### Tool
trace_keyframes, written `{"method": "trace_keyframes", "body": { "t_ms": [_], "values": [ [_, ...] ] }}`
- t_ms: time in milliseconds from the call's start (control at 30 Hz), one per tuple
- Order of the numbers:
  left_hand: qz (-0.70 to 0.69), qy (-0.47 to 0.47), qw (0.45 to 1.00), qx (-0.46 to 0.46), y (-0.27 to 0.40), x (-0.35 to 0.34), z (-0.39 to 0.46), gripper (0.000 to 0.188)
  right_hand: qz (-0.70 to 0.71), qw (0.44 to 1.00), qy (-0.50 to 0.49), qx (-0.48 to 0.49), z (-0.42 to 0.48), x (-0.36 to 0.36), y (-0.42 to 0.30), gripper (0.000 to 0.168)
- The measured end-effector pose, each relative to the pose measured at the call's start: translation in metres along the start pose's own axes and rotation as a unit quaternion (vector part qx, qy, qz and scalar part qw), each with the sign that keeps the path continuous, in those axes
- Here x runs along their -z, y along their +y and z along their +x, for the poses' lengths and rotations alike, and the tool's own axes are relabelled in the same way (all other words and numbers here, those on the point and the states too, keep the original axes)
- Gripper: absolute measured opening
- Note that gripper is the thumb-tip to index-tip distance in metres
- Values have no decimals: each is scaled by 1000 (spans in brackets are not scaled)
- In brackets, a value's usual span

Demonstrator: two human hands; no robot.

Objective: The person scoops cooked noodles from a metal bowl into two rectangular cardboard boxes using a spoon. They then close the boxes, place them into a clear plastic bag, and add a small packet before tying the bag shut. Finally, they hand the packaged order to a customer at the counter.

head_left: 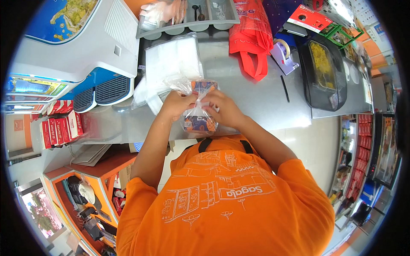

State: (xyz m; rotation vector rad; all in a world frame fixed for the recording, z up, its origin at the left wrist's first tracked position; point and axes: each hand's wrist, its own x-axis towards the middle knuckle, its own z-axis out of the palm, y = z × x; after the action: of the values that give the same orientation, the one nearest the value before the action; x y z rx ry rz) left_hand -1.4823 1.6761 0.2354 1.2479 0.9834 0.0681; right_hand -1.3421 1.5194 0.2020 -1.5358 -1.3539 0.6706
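Near the front edge of the steel counter sits a printed blue and orange box inside a clear plastic bag. My left hand pinches the gathered plastic on the bag's left side. On the right, my right hand grips the bag's bunched neck with bent fingers. The box's far part shows beyond the hands; its middle is hidden by the gathered plastic and my fingers. Just past my left hand lies a stack of clear plastic bags, some spilling loosely toward the left.
A grey cutlery tray stands at the back, beside red fabric bags. To the right are a tape dispenser, a black pen and a black lidded container. A white dispenser machine and red boxes are left.
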Motion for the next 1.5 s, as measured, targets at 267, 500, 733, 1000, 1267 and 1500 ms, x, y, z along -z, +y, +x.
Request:
{"method": "trace_keyframes", "body": {
  "t_ms": [267, 500, 733, 1000, 1267, 1500],
  "values": [
    [-178, -52, 980, 68, -23, 12, -14, 31, -66, 989, 14, 130, -8, -36, -7, 21],
    [-267, -21, 962, 47, -24, 5, -17, 24, 355, 897, 187, -187, 7, -54, -15, 19],
    [-230, 34, 971, 61, -36, -3, -18, 23, 167, 941, 174, -236, -1, -53, -13, 21],
    [-237, 43, 970, 40, -35, -2, -17, 26, 93, 955, 150, -237, 4, -50, -18, 20],
    [-222, 46, 973, 40, -42, -3, -13, 28, 99, 957, 163, -221, 4, -52, -15, 21],
    [-227, 49, 972, 27, -44, -4, -14, 29, 79, 958, 159, -227, 7, -52, -17, 21]
  ]
}}
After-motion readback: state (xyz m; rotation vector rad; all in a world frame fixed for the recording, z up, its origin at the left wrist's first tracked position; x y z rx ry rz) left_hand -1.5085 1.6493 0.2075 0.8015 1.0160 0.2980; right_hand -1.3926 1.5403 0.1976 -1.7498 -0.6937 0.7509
